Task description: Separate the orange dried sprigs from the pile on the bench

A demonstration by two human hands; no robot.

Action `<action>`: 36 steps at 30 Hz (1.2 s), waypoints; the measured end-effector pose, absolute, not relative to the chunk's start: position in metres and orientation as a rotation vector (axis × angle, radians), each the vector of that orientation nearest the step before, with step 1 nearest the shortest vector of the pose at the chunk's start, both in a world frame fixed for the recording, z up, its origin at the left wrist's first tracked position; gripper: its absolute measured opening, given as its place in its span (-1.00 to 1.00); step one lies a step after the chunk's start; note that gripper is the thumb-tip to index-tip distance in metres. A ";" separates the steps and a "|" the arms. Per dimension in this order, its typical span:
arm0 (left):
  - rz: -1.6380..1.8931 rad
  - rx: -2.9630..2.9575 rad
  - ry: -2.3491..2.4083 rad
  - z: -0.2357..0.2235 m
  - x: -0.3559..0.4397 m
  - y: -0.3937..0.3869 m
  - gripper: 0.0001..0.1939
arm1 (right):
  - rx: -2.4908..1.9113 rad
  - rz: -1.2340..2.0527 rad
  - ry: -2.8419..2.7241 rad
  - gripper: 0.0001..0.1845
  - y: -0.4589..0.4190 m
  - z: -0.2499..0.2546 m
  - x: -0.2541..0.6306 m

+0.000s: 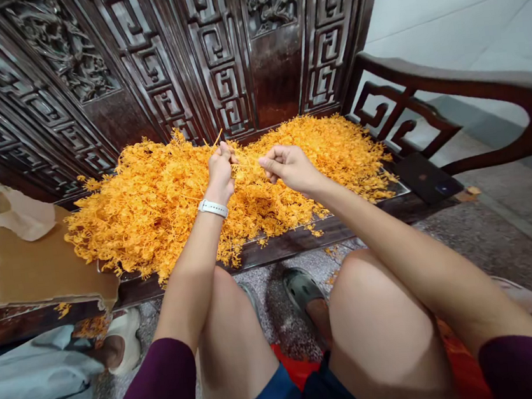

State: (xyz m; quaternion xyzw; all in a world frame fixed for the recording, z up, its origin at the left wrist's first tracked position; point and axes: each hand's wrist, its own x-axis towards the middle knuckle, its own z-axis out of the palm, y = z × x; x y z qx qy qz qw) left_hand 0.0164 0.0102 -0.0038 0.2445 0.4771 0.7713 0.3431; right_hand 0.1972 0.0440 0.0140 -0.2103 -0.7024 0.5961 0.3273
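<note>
A large heap of small orange branching pieces (152, 212), perhaps plastic, spreads over the seat of a dark wooden bench (294, 242). My left hand (221, 174), with a white watch band (213, 208) at its wrist, is closed above the middle of the heap. A thin orange strand (218, 137) sticks up from its fingers. Close to its right, my right hand (288, 166) is pinched, thumb against fingers. Whatever lies in that pinch is too small to make out. A narrow gap separates the two hands, with the orange heap behind it.
The bench's carved back (225, 57) rises behind the heap, and its curved armrest (464, 87) stands at the right. A dark phone-like object (427, 176) lies by the armrest. Torn cardboard (37, 264) covers the left end. Another person's leg (33, 392) is at lower left.
</note>
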 end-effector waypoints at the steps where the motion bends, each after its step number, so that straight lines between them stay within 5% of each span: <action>1: 2.020 0.620 1.277 -0.004 0.017 0.011 -0.61 | -0.521 1.544 -1.875 -0.63 0.042 0.015 0.196; 8: 1.932 0.750 1.446 -0.002 0.038 0.019 -0.59 | -0.066 1.527 -2.221 -0.58 0.032 0.043 0.210; 12: 2.061 0.612 1.575 -0.004 0.024 0.023 -0.53 | 0.450 2.003 -2.416 -0.66 0.002 0.079 0.238; 16: 1.769 1.402 1.978 -0.004 0.015 0.009 -0.66 | 0.632 2.209 -2.531 -0.76 -0.013 0.095 0.258; 18: 1.349 1.909 2.139 0.000 0.027 -0.002 -0.77 | 0.440 2.166 -2.047 -0.81 0.004 0.086 0.257; 21: 0.735 2.453 2.270 0.007 0.059 -0.017 -0.63 | -0.203 2.030 -1.201 -0.85 0.051 0.059 0.249; 26: 0.364 2.569 2.148 0.009 0.103 -0.031 -0.65 | -0.986 1.873 -0.866 -0.75 0.100 0.018 0.249; 30: 0.583 2.467 2.075 0.010 0.108 -0.029 -0.64 | -0.788 1.724 -1.261 -0.77 0.095 0.015 0.257; 34: 1.419 1.794 1.828 0.007 0.091 -0.008 -0.82 | -0.835 1.692 -1.470 -0.60 0.080 0.017 0.254; 36: 1.689 1.444 1.594 0.003 0.082 0.003 -0.71 | -0.884 1.748 -1.548 -0.47 0.074 0.017 0.250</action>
